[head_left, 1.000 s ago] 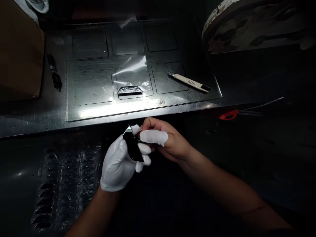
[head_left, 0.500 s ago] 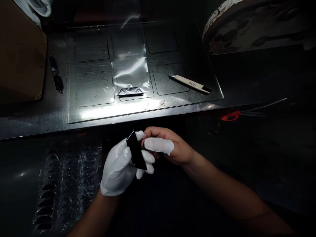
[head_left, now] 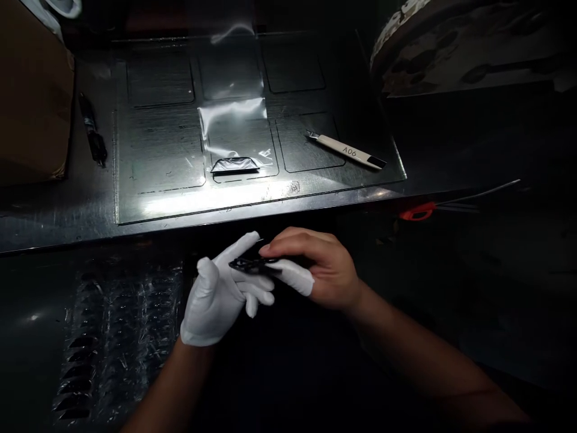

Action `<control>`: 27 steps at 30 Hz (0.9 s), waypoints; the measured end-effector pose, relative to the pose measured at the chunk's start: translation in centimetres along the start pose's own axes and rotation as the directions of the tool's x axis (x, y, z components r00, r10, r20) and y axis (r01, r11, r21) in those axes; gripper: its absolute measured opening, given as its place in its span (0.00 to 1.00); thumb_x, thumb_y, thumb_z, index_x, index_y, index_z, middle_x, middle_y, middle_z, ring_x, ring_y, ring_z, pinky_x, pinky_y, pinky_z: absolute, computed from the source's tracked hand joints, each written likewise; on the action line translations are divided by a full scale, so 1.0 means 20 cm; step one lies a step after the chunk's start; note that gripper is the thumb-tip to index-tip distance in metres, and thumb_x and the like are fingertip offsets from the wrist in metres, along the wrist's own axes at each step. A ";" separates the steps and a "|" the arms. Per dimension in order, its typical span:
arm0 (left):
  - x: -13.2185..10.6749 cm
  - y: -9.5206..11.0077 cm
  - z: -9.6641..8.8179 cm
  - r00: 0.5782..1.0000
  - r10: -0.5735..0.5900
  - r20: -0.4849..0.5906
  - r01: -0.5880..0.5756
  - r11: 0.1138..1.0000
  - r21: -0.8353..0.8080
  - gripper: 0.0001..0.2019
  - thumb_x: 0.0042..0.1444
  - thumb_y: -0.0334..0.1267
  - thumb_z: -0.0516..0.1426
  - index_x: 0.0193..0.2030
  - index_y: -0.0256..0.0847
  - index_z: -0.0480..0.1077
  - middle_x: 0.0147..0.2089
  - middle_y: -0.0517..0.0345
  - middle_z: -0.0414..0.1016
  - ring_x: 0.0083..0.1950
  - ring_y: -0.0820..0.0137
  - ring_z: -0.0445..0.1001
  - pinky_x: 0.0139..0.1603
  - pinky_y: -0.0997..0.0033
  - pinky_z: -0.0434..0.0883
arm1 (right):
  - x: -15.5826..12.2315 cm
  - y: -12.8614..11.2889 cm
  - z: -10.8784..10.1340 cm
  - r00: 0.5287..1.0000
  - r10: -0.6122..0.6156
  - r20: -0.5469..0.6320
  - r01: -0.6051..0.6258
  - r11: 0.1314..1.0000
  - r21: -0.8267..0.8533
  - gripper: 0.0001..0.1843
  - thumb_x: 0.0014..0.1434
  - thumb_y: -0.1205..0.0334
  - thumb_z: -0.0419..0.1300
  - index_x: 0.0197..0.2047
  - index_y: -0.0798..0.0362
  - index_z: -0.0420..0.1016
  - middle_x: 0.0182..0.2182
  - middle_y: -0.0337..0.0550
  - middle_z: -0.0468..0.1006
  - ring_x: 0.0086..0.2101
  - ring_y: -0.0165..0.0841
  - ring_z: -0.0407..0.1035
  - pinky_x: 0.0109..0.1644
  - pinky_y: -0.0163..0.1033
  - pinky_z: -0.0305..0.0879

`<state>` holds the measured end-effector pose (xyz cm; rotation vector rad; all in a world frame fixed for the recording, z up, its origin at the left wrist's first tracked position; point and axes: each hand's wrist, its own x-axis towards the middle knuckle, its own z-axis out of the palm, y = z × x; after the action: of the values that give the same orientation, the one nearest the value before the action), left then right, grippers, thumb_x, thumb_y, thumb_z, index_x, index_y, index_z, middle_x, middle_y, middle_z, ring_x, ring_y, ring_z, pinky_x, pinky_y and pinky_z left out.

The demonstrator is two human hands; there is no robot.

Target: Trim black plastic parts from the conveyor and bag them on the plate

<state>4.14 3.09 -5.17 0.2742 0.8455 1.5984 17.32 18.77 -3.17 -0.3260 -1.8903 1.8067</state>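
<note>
My left hand (head_left: 220,294), in a white glove, and my right hand (head_left: 311,267), bare with a white cot on the thumb, meet below the bench edge. Between them lies a small glossy black piece (head_left: 247,264), now seen almost edge-on. The right thumb and fingers pinch one end of it; the gloved left fingers rest under and against the other end. On the lit metal plate (head_left: 157,198) ahead, a second black piece (head_left: 235,165) lies in a clear plastic bag (head_left: 234,129).
A white-handled tool marked A06 (head_left: 345,150) lies on the plate's right side. A dark pen-like tool (head_left: 92,132) and a cardboard box (head_left: 31,96) are at the left. A clear blister tray (head_left: 112,337) with dark pieces sits at lower left. Red-handled tool (head_left: 419,210) at right.
The black piece has turned from face-up and upright to nearly flat and edge-on. The left fingers opened out beneath it, and both hands shifted slightly.
</note>
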 end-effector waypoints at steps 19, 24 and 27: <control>-0.07 0.06 0.17 0.976 0.142 -0.164 0.003 0.748 0.664 0.15 0.58 0.40 0.69 0.52 0.49 0.81 0.44 0.55 0.85 0.43 0.58 0.82 0.47 0.60 0.79 | -0.09 0.09 -0.03 0.997 0.022 0.079 -0.034 0.988 0.149 0.12 0.66 0.61 0.63 0.52 0.50 0.79 0.47 0.51 0.83 0.48 0.41 0.78 0.52 0.48 0.76; -0.07 0.08 0.20 0.965 0.238 0.106 -0.204 0.437 0.876 0.17 0.60 0.36 0.67 0.55 0.57 0.81 0.42 0.59 0.85 0.40 0.58 0.82 0.42 0.61 0.78 | -0.11 0.10 -0.04 0.968 0.210 0.138 -0.248 0.894 0.373 0.14 0.63 0.54 0.69 0.49 0.53 0.81 0.43 0.49 0.83 0.44 0.39 0.78 0.50 0.45 0.75; -0.07 0.07 0.21 0.959 0.250 0.133 -0.230 0.414 0.881 0.18 0.61 0.37 0.66 0.57 0.59 0.80 0.41 0.60 0.85 0.38 0.61 0.81 0.40 0.63 0.77 | -0.12 0.11 -0.04 0.965 0.227 0.130 -0.260 0.895 0.364 0.12 0.62 0.56 0.69 0.47 0.52 0.81 0.42 0.47 0.83 0.43 0.37 0.78 0.50 0.44 0.74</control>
<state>6.04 3.39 -0.96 1.2028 1.7065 1.2421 19.36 18.39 -5.74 -0.3646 -1.5565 2.3372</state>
